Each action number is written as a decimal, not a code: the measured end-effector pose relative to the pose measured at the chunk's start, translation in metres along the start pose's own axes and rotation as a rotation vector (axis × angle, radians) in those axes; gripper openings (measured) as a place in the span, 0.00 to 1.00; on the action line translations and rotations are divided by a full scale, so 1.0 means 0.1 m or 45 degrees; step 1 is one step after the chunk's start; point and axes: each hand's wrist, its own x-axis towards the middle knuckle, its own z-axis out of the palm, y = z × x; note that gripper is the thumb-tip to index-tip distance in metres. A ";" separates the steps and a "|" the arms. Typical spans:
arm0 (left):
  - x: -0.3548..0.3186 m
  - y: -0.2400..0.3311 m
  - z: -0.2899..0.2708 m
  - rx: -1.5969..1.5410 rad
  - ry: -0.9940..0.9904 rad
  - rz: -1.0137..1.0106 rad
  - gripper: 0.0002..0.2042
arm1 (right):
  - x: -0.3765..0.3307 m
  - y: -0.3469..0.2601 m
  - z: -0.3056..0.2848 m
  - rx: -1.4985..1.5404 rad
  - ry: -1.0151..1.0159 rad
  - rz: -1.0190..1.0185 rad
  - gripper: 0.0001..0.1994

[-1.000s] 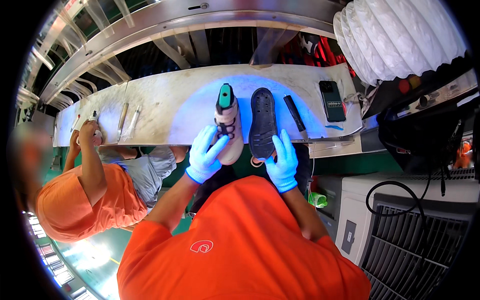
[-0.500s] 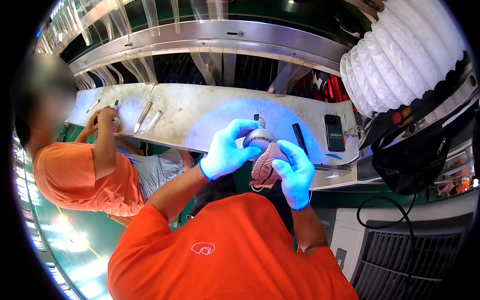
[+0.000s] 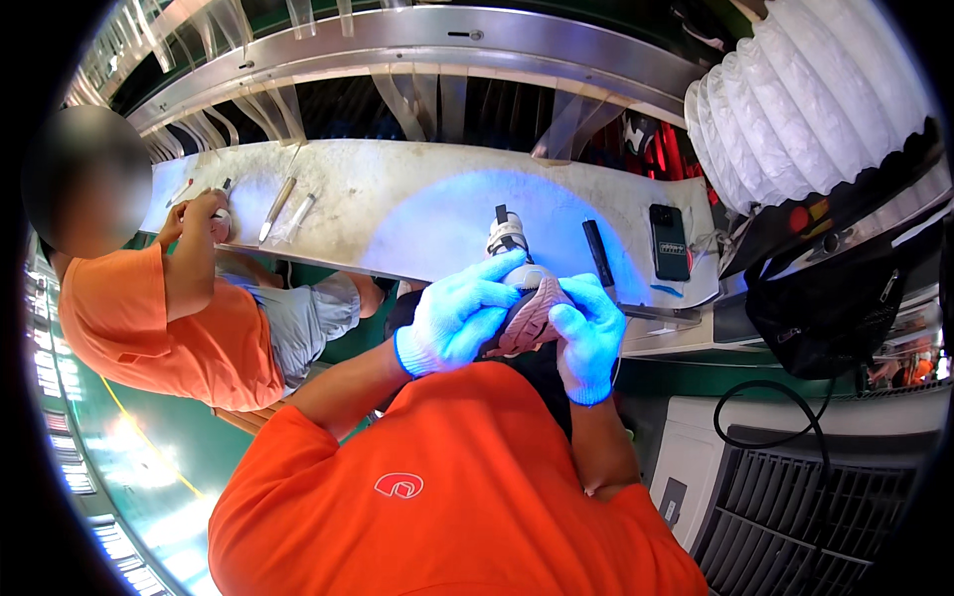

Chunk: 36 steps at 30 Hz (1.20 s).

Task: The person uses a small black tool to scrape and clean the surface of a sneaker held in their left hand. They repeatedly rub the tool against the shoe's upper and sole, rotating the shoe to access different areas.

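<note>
Between my gloved hands is a shoe [image 3: 534,316], its ridged pink sole turned partly up towards me. Its light upper with a dark tab [image 3: 505,230] points away over the table edge. On the left side of the shoe my left hand [image 3: 457,318] is closed, fingers reaching across near the toe cap. Thumb and fingers of my right hand [image 3: 588,336] grip the sole's right edge. Both hands wear white knit gloves, tinted blue by the light. The shoe's underside towards my lap is hidden.
The worktable [image 3: 397,199] runs across ahead, with a black pen-like tool [image 3: 597,251] and a phone [image 3: 669,242] at right. A black bag [image 3: 830,323] hangs beside a white duct [image 3: 805,109]. At left a co-worker in orange [image 3: 169,328] sits, handling something pale near a knife-like tool [image 3: 277,210].
The shoe has turned and tipped so its upper now shows beyond my hands. My left hand has slid lower and right along it; the right hand keeps its grip on the edge.
</note>
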 end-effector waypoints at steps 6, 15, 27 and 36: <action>-0.24 0.19 0.21 -0.307 0.253 -0.289 0.16 | -0.25 0.00 0.09 -0.269 -0.036 -0.139 0.18; -0.30 0.29 0.31 -0.576 0.452 -0.443 0.16 | -0.28 0.01 0.24 -0.529 -0.020 -0.386 0.17; -0.18 0.25 0.33 -0.580 0.473 -0.470 0.15 | -0.23 0.00 0.30 -0.518 0.061 -0.352 0.16; -0.14 0.22 0.31 -0.535 0.446 -0.452 0.13 | -0.25 0.00 0.33 -0.425 0.114 -0.307 0.15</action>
